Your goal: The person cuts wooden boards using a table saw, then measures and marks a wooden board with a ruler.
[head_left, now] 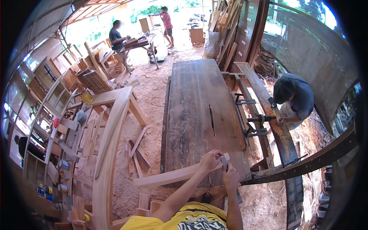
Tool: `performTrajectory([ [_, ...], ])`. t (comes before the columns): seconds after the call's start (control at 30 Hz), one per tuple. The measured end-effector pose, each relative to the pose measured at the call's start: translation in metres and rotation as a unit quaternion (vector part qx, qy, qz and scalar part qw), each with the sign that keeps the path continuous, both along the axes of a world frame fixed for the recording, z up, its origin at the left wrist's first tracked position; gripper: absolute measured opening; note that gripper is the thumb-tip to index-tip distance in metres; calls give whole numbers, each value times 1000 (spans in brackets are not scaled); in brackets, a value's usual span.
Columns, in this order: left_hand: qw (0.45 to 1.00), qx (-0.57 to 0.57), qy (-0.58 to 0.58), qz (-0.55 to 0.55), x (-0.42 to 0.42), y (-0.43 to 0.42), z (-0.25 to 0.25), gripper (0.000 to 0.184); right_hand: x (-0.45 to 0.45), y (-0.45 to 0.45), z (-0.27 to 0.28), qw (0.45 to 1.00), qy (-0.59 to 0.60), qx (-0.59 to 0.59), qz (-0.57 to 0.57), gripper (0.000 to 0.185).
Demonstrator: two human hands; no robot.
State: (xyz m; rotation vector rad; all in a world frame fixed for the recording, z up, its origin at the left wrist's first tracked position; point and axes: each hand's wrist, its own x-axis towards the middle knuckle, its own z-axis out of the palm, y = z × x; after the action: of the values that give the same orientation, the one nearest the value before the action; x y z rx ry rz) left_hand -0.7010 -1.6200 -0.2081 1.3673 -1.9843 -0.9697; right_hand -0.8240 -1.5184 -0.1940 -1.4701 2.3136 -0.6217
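A pale wooden beam (168, 177) lies across the near end of the dark wooden workbench (191, 115), its left end sticking out past the bench. My left hand (211, 160) is closed at the beam's right end, fingers bent over it beside a grey flat tool. The grey flat tool (224, 162) is in my right hand (230, 177), its upper end against the beam's end. What kind of tool it is I cannot make out. My left forearm passes over the beam.
At right, a co-worker (294, 96) bends over a long plank (281, 134) with a power tool (261, 119). Clamps (256, 132) jut from the bench's right side. To my left stands a pale wooden frame (107, 161); offcuts (138, 149) lie on the floor. Two people work farther back.
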Motion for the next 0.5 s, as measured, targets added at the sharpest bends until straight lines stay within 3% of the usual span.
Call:
performTrajectory([
  [0.5, 1000, 11, -8, -16, 2, -2, 1, 20, -1, -5, 0, 999, -24, -22, 6, 30],
])
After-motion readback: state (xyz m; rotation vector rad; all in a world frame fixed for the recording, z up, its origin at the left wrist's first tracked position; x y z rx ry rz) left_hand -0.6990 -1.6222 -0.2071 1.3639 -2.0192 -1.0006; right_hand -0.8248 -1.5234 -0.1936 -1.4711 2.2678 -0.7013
